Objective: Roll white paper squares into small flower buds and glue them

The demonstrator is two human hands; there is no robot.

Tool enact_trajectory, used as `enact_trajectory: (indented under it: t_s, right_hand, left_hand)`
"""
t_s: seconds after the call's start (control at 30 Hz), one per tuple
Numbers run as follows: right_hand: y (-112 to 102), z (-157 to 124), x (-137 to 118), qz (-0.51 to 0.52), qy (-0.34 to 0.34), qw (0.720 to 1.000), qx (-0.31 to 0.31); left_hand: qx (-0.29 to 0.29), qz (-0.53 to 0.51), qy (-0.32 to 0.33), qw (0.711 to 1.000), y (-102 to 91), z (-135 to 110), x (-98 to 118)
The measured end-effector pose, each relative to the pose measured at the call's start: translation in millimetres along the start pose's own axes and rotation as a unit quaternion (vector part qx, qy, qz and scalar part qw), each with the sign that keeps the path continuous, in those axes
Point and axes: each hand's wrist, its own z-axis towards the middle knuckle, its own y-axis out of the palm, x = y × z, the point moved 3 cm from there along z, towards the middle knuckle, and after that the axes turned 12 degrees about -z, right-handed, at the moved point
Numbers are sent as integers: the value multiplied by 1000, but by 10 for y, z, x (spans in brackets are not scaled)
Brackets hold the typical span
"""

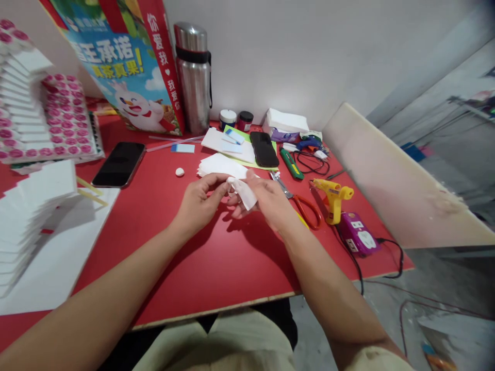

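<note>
Both my hands meet over the middle of the red table [216, 257]. My left hand [199, 198] pinches the top of a small white folded paper piece [244, 191] with thumb and fingertips. My right hand [266, 198] grips the same piece from the right, its fingers curled round it. A stack of white paper sheets [220, 165] lies just behind my hands. A small white lump [180, 171] rests on the table to the left of that stack.
Red-handled scissors [303, 203], a yellow glue gun [333, 198] and a purple power strip [358, 234] lie to the right. Two black phones [119, 164] [263, 148], a steel flask [193, 77], a green cutter [292, 164] and stacked white pieces [34, 206] surround the hands.
</note>
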Motion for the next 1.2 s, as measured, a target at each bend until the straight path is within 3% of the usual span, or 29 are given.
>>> enact_trajectory:
  t_s: [0.13, 0.23, 0.47, 0.7, 0.8, 0.93, 1.07, 1.2]
  right_hand:
    - [-28, 56, 22, 176, 131, 967, -126]
    - [-28, 49, 26, 228, 161, 947, -156]
    - [9, -7, 27, 208, 73, 966, -133]
    - [31, -34, -14, 164, 45, 979, -116]
    - [25, -25, -25, 122, 16, 989, -77]
    - [-9, -6, -6, -29, -40, 998, 44]
    - [11, -49, -13, -219, -109, 953, 177]
    - [115, -119, -50, -302, -148, 914, 225]
  left_hand:
    - [-16, 8, 9, 1000, -40, 21, -39]
    - [-31, -3, 6, 1000, -39, 17, -51]
    - [-17, -17, -2, 1000, -16, 9, -21]
    - [-5, -50, -28, 998, -5, -6, -23]
    - [0, -102, -67, 993, 14, -20, -31]
    - [24, -162, -101, 981, 40, -32, -53]
    - [44, -155, -89, 983, 88, -57, -75]
    - [84, -70, -27, 994, 126, -115, -58]
